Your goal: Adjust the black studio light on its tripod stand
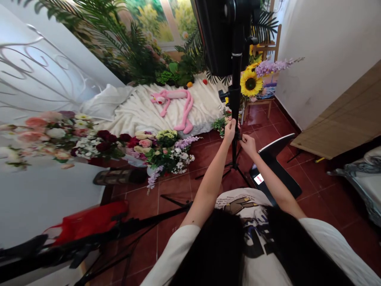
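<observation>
A black light stand (236,79) rises upright before me, with a large black lamp head (216,39) at its top. My left hand (230,131) is wrapped round the pole below its upper clamp knob (222,95). Just lower and to the right, my right hand (249,144) is closed at a knob on the stand's lower collar; the fingers mostly cover that knob. The stand's legs (235,171) spread on the red tiled floor beneath my hands.
A bed with a cream blanket (131,111) and pink plush toy (188,105) lies ahead. Artificial flowers (166,151) stand left, sunflowers (251,83) right. A black chair (285,174) is by my right arm. Another black stand (143,224) crosses the lower left.
</observation>
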A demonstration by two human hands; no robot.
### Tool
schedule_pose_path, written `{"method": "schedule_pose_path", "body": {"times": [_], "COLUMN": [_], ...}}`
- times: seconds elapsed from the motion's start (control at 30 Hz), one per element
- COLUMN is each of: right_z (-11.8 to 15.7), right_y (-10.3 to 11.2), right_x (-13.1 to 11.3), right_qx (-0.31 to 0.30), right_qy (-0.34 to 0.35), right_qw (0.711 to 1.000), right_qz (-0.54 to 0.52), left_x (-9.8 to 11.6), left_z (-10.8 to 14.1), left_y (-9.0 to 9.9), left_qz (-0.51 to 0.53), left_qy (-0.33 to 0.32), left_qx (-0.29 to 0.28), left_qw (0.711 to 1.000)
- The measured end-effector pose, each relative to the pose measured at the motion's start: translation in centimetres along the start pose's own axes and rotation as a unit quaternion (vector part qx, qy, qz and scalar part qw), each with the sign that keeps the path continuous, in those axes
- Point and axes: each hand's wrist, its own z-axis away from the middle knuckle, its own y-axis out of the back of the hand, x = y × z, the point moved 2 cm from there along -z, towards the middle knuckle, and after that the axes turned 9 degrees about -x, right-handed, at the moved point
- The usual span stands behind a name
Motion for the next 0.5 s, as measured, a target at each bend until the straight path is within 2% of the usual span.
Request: {"method": "schedule_pose_path", "body": {"times": [0.07,0.1,0.17,0.23,0.33,0.4,0.5], "right_z": [0.0,-0.2,-1.4,-3.5,-7.6,-10.2,-12.5], "right_y": [2.1,3.0,4.2,4.7,4.0,3.1,1.3], "right_x": [-0.4,-0.8,-2.6,-5.5,-10.8,-13.8,-16.0], "right_qx": [0.011,0.018,0.048,0.065,0.027,-0.009,-0.036], "right_qy": [0.061,0.085,0.132,0.189,0.274,0.306,0.310], "right_qw": [0.984,0.975,0.972,0.971,0.956,0.946,0.941], "right_qz": [0.169,0.203,0.187,0.132,0.100,0.105,0.129], "left_x": [0.2,0.3,0.3,0.0,-0.4,-0.6,-0.7], "left_z": [0.1,0.1,0.0,-0.1,-0.3,-0.4,-0.5], "left_y": [-0.1,0.0,0.1,0.2,0.4,0.5,0.6], "left_qz": [-0.002,-0.008,-0.025,-0.041,-0.054,-0.061,-0.071], "left_qy": [0.002,0.000,-0.006,-0.012,-0.029,-0.037,-0.033], "left_qx": [0.006,0.009,0.011,0.006,-0.004,-0.003,0.010], "left_qw": [1.000,1.000,1.000,0.999,0.998,0.997,0.997]}}
